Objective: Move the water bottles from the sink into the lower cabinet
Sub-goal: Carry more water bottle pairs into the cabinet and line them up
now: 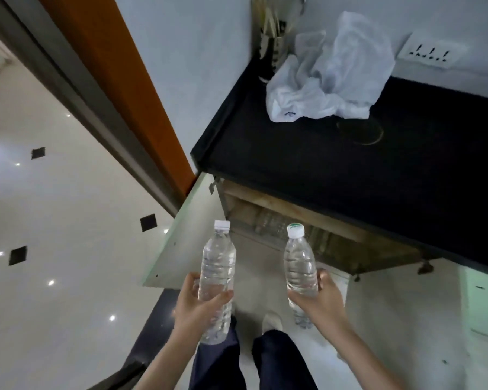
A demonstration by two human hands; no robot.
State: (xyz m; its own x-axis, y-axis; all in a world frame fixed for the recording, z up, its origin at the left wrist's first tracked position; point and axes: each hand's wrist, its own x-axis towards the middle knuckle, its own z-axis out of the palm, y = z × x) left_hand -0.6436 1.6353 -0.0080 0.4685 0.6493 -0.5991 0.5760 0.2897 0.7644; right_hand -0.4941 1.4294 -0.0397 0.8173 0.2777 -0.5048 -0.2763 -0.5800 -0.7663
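Observation:
I hold one clear water bottle in each hand, both upright with white caps. My left hand grips the lower half of the left bottle. My right hand grips the lower part of the right bottle. Both bottles hang in front of the open lower cabinet under the black countertop. Inside the cabinet I make out several clear bottles standing on the shelf, dim and partly hidden. The sink is out of view.
The cabinet's left door stands swung open toward me. A crumpled white plastic bag lies on the countertop near the wall, with a socket plate behind. My legs and a shoe are below. Glossy tiled floor spreads left.

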